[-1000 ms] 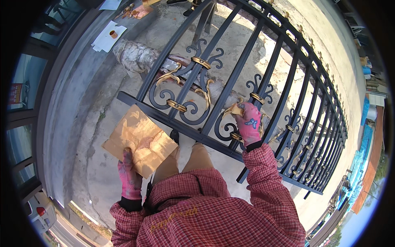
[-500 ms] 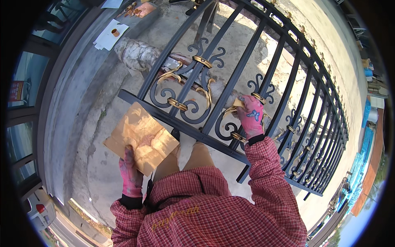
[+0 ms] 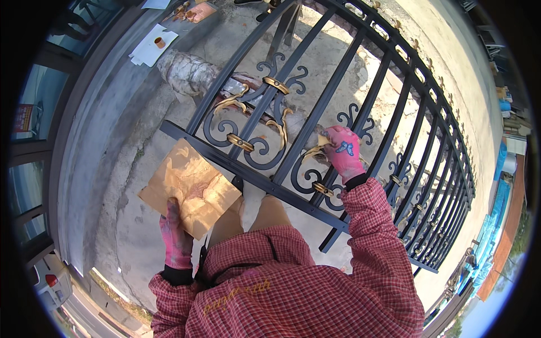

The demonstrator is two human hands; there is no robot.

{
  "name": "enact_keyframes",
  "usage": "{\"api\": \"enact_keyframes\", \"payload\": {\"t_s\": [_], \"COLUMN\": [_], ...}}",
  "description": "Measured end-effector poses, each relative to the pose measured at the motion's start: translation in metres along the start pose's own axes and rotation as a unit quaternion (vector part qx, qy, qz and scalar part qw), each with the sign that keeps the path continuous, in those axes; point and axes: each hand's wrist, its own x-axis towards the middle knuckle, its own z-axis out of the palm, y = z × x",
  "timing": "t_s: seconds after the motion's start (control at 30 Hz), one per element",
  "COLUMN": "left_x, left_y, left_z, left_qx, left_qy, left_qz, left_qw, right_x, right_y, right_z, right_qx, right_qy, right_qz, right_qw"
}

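Note:
My left hand [image 3: 177, 239], in a stained pink glove, grips a square sheet [image 3: 194, 194] smeared with gold paint, thumb on top. My pink-gloved right hand [image 3: 344, 152] pinches a small gold-yellow pad [image 3: 323, 139], whose material I cannot make out. The pad is at the gold leaf tip [image 3: 313, 151] of a scroll ornament on a black metal railing [image 3: 256, 179]. Left of it, another scroll [image 3: 227, 127] shows gold leaves and gold collars [image 3: 240, 142]. My right hand hides part of the ornament under it.
A wrapped, paint-splashed support [image 3: 189, 73] lies beneath the railing. On the ledge at upper left are white papers [image 3: 147, 50], a small orange-brown cup [image 3: 160, 43] and a copper-coloured sheet [image 3: 201, 12]. Railing bars stretch far to the right. Glazed doors [image 3: 28, 186] line the left.
My right hand has turned and shifted slightly, its wrist and forearm swinging right, with the pad still at the scroll. The sheet in my left hand has moved a little left.

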Motion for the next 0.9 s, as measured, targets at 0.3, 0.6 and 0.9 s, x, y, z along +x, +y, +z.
{"api": "enact_keyframes", "payload": {"t_s": [0.3, 0.6, 0.9], "left_x": [-0.005, -0.013, -0.017], "left_y": [0.002, 0.006, 0.004], "left_z": [0.015, 0.033, 0.041], "left_qx": [0.003, 0.003, -0.003], "left_qy": [0.016, 0.011, 0.017], "left_qz": [-0.015, -0.026, -0.002], "left_qw": [1.0, 1.0, 1.0], "right_x": [0.016, 0.028, 0.014], "right_y": [0.023, 0.036, 0.025], "right_z": [-0.005, -0.012, -0.034], "right_qx": [-0.013, 0.033, 0.075], "right_qy": [-0.007, 0.019, -0.028], "right_qz": [-0.074, -0.043, -0.183], "right_qw": [0.997, 0.998, 0.98]}}
